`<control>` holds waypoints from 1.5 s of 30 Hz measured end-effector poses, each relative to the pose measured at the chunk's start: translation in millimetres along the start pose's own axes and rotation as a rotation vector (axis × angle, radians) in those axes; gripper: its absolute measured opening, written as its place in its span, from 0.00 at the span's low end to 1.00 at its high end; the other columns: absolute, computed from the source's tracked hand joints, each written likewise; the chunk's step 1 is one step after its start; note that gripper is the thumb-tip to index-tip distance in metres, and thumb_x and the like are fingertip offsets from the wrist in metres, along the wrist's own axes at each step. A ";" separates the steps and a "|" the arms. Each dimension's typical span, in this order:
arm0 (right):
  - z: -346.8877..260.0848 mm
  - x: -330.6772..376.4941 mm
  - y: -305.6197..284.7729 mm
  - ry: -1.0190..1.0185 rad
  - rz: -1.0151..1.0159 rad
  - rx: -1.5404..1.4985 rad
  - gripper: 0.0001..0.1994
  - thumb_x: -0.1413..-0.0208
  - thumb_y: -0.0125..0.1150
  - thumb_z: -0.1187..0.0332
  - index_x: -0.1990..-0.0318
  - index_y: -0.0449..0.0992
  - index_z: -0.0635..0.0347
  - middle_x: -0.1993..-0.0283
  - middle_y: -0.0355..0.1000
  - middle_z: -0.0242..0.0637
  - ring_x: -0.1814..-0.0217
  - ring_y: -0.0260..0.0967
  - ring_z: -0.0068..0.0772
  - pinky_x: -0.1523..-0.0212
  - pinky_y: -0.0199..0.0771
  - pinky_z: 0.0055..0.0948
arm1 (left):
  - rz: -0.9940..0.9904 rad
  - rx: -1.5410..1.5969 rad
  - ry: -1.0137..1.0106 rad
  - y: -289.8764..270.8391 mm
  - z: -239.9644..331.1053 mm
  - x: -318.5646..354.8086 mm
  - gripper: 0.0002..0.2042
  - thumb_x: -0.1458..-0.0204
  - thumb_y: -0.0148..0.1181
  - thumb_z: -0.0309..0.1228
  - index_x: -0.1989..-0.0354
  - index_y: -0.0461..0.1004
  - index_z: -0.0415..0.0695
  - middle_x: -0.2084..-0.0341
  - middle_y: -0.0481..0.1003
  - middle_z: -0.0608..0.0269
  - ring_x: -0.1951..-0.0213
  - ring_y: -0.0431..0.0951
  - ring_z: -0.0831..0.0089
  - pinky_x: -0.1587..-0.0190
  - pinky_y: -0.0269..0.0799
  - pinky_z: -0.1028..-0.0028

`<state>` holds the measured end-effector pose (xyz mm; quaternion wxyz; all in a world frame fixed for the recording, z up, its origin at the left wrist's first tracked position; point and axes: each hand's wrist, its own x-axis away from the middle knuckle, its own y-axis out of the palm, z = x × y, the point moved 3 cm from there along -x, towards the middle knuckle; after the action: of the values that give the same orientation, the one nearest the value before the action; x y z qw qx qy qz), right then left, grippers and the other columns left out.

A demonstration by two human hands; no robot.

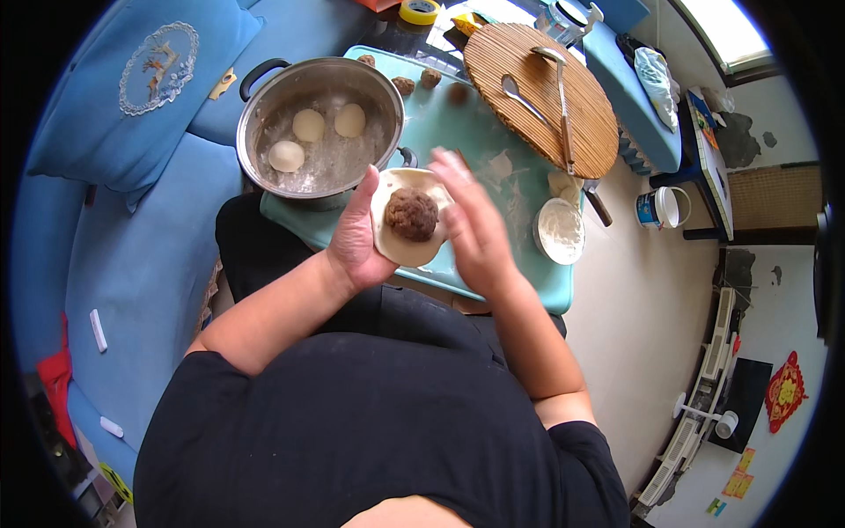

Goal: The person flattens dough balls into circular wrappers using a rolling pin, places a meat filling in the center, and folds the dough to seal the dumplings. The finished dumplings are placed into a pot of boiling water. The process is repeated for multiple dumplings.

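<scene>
A round, pale dough wrapper (pixel 400 253) rests in my left hand (pixel 350 239), whose fingers and thumb curl about its left side and underside. On the wrapper's middle sits a ball of brown filling (pixel 411 214). My right hand (pixel 481 231) is at the wrapper's right edge, fingers stretched upward and blurred by motion; whether it touches the dough I cannot tell. Just beyond, to the left, a steel pot (pixel 308 191) with black handles holds three round, pale dough pieces (pixel 286 157) on its floured bottom.
Several brown filling balls (pixel 403 85) lie along the far part of the flour-dusted teal table (pixel 440 132). A round woven board (pixel 502 62) bears a spoon (pixel 526 101) and a long-handled utensil (pixel 565 114). At right are a flour bowl (pixel 560 231) and a white bucket (pixel 664 207).
</scene>
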<state>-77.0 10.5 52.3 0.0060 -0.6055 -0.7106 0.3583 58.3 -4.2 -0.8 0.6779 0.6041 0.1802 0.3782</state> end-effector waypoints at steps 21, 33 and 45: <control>35.3 20.9 -9.1 0.421 0.002 -0.104 0.04 0.49 0.61 0.74 0.67 0.72 0.64 0.70 0.69 0.30 0.68 0.65 0.17 0.66 0.67 0.19 | 0.185 -0.267 -0.097 -12.3 -17.4 -4.4 0.14 0.44 0.51 0.28 0.50 0.64 0.45 0.56 0.70 0.59 0.53 0.73 0.67 0.53 0.74 0.63; 35.2 12.9 -17.2 0.597 -0.237 -0.164 0.11 0.52 0.63 0.72 0.60 0.76 0.64 0.69 0.69 0.32 0.67 0.65 0.22 0.64 0.68 0.23 | 0.158 -0.305 -0.277 -12.7 -15.7 -0.8 0.12 0.44 0.51 0.28 0.52 0.65 0.45 0.58 0.71 0.59 0.55 0.74 0.66 0.55 0.74 0.61; 29.8 15.2 -18.2 0.414 -0.041 0.022 0.05 0.55 0.64 0.75 0.70 0.75 0.63 0.69 0.69 0.33 0.70 0.67 0.24 0.70 0.67 0.22 | 0.162 -0.406 -0.107 -8.9 -12.6 -3.6 0.17 0.43 0.50 0.28 0.46 0.58 0.46 0.55 0.66 0.60 0.52 0.70 0.69 0.55 0.74 0.65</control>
<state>-109.8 8.5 33.0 0.1659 -0.6516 -0.7024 0.2337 49.7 1.9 -12.6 0.7616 0.4870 0.0151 0.4272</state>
